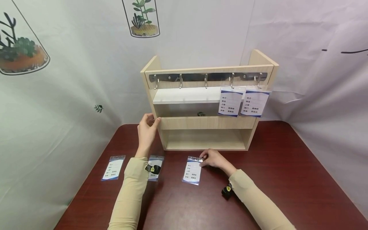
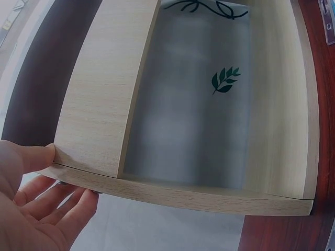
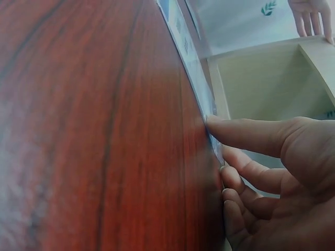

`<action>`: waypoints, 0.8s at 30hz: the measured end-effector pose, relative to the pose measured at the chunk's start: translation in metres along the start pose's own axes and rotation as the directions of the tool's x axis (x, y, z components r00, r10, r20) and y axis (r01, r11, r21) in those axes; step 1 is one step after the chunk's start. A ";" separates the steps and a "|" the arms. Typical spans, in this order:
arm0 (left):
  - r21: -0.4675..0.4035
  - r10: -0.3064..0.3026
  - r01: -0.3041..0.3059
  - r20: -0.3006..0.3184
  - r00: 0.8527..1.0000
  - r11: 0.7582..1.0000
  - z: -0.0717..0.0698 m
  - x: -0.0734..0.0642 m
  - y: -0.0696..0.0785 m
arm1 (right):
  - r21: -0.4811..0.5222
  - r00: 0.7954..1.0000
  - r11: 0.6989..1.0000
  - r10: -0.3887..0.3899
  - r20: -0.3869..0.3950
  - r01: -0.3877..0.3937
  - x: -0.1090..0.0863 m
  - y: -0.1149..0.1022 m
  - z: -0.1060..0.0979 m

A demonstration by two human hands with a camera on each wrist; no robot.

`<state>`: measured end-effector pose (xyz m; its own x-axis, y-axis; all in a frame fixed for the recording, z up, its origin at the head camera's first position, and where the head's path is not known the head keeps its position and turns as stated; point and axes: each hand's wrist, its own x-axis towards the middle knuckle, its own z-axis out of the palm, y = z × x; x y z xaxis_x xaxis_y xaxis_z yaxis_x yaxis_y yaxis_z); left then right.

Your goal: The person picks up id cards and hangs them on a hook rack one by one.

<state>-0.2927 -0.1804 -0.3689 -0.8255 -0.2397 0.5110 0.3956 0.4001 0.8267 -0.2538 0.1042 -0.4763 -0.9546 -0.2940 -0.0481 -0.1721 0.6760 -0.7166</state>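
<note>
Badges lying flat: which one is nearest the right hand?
The rightmost flat badge: the right hand touches its top corner; the other two flat badges lie farther left.

A dark red, wood-grained table (image 1: 302, 179) with rounded far corners stands before a pale, creased cloth backdrop (image 1: 86, 73). The cloth bears a printed planter (image 1: 26, 57) at far left, another planter (image 1: 144, 30) nearer the middle, a small green leaf sprig (image 1: 98, 108) and black strokes (image 1: 354, 51) on the right.

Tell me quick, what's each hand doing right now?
Left hand: closed, gripping the side of the wooden rack.
Right hand: closed, pinching the top corner of a name card on the table.
</note>
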 end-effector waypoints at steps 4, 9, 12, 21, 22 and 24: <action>0.001 -0.003 0.003 0.001 1.000 1.000 0.000 0.000 0.001 | -0.005 1.000 1.000 0.003 -0.001 -0.003 -0.001 -0.001 0.000; 0.010 0.002 -0.002 -0.005 1.000 1.000 0.000 0.000 0.001 | -0.018 0.999 0.999 -0.039 -0.015 0.039 -0.003 -0.002 0.000; 0.011 0.004 -0.004 -0.009 1.000 1.000 0.000 0.000 0.001 | -0.010 0.999 0.999 -0.046 -0.018 0.046 -0.004 -0.003 0.000; 0.014 -0.002 0.002 0.009 1.000 1.000 -0.001 0.000 -0.001 | 0.034 0.999 0.998 -0.048 -0.001 0.048 -0.003 -0.001 0.000; 0.015 -0.001 0.001 0.012 1.000 1.000 -0.001 0.001 -0.001 | 0.039 0.999 0.998 -0.048 -0.001 0.048 -0.003 -0.001 0.000; 0.018 0.001 -0.001 0.020 1.000 1.000 -0.002 0.001 0.000 | 0.049 0.999 0.998 -0.050 -0.005 0.050 -0.003 -0.002 -0.002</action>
<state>-0.2931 -0.1821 -0.3678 -0.8329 -0.2220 0.5070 0.3892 0.4164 0.8217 -0.2509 0.1051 -0.4739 -0.9460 -0.3240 -0.0090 -0.2073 0.6262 -0.7516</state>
